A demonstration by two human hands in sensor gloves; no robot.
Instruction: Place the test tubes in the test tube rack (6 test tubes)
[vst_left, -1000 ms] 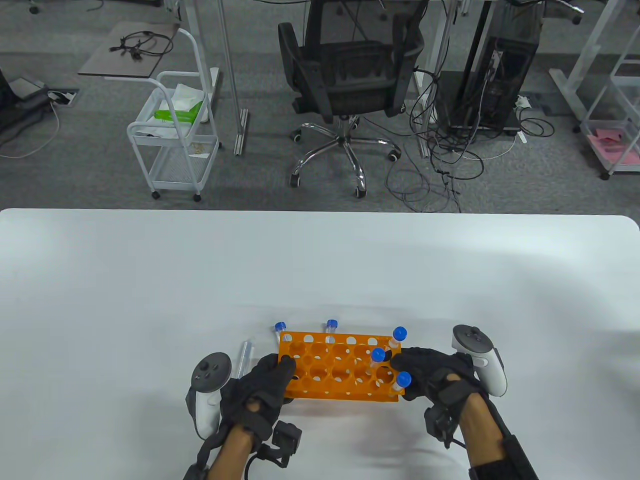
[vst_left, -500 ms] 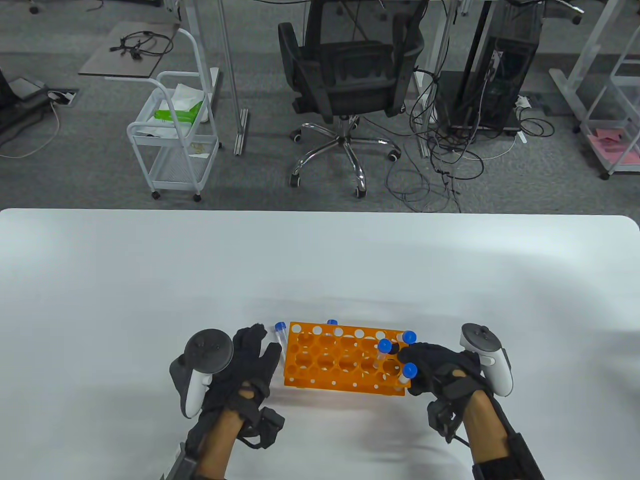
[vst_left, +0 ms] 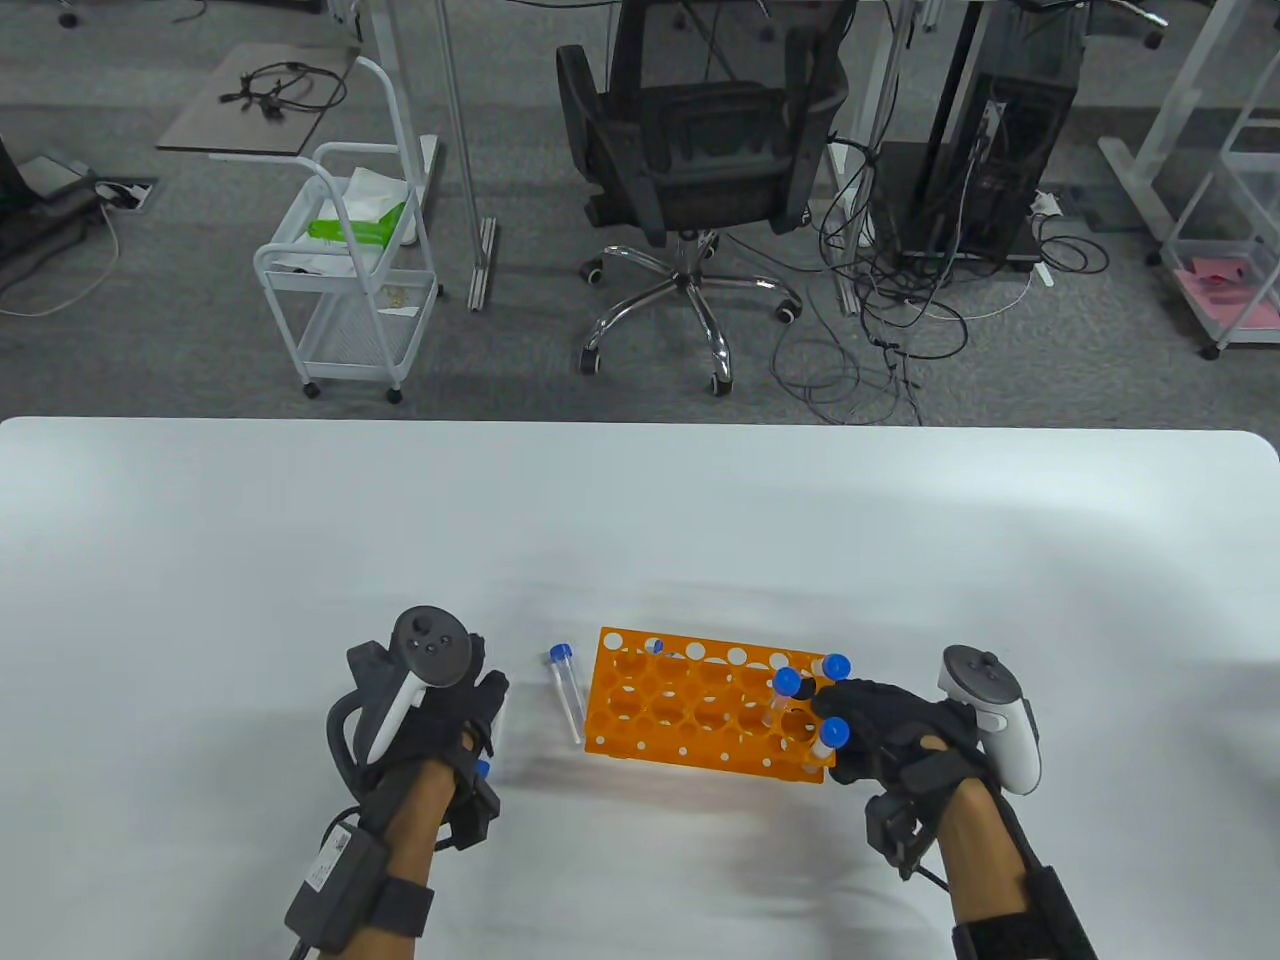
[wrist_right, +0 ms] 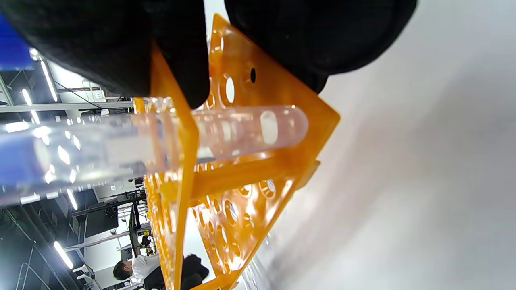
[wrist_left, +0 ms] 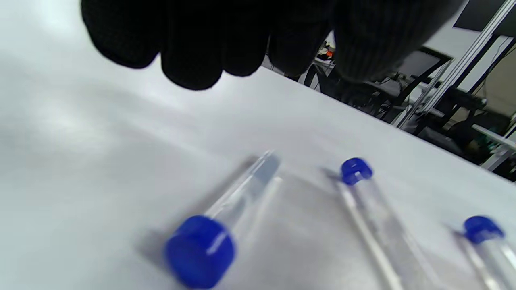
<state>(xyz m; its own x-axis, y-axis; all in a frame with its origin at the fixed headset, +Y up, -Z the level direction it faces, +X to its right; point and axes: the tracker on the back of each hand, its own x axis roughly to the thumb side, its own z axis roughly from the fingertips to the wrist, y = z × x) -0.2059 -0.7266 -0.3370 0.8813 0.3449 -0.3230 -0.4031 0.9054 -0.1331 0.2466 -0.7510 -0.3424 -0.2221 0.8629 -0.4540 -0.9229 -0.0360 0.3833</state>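
Note:
The orange rack [vst_left: 690, 712] lies on the white table [vst_left: 640, 520], and three blue-capped tubes [vst_left: 787, 683] stand in its right end. My right hand [vst_left: 868, 722] grips that right end; the right wrist view shows its fingers [wrist_right: 100, 48] on the rack [wrist_right: 242, 177] beside a seated tube [wrist_right: 246, 129]. One loose tube [vst_left: 566, 692] lies just left of the rack, and another cap [vst_left: 656, 646] shows behind it. My left hand [vst_left: 462, 702] hovers over a third loose tube [vst_left: 482, 768]. In the left wrist view, its fingers [wrist_left: 193, 48] hang above that tube [wrist_left: 219, 225], not touching it.
The left wrist view shows two more loose tubes [wrist_left: 371, 205] [wrist_left: 483, 237] lying to the right on the table. Beyond the table's far edge stand an office chair [vst_left: 690, 150] and a white cart [vst_left: 350, 270].
My left hand let go of the rack's left end and moved left over a loose tube. My right hand slid the rack to the right and turned it slightly.

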